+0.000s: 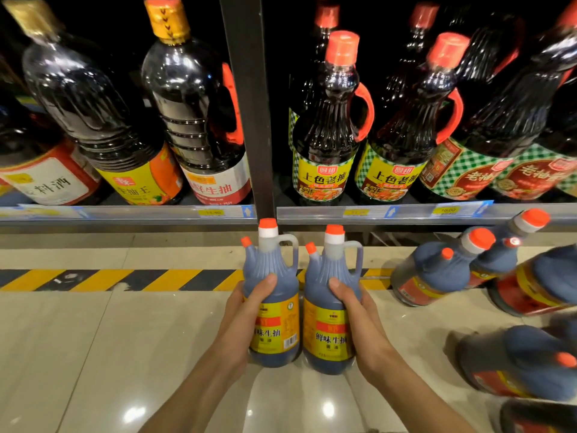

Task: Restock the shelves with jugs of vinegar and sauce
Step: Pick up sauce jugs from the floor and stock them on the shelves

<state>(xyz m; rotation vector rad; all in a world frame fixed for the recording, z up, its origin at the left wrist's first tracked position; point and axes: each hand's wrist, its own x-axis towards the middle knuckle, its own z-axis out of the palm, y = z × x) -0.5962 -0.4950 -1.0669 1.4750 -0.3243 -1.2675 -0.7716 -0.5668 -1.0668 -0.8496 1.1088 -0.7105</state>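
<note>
Head view. I hold two sauce jugs side by side above the tiled floor (78, 339), just in front of the shelf edge (406, 212). My left hand (246, 310) is clamped around the waist of the left jug (271, 295), thumb across its front; my right hand (349, 307) grips the right jug (331, 301) in the same manner. The two hands are apart, each closed on its own jug, and the jugs stand upright and nearly touch.

Each jug is translucent plastic filled with dark brown liquid, with an orange cap on a white collar, a small orange-tipped side spout on its left shoulder, and a looped handle on its right. A yellow label with an orange band and Chinese characters wraps the lower body.

More jugs of similar build (437, 270) stand on the floor to the right, blurred, with red-and-yellow labels. On the shelf above stand large dark bottles: red-capped ones with green checked labels (327, 126) right of the black upright post (249, 104), and others with yellow or white labels (193, 104) to its left. A yellow-and-black striped line (125, 279) runs across the floor.
</note>
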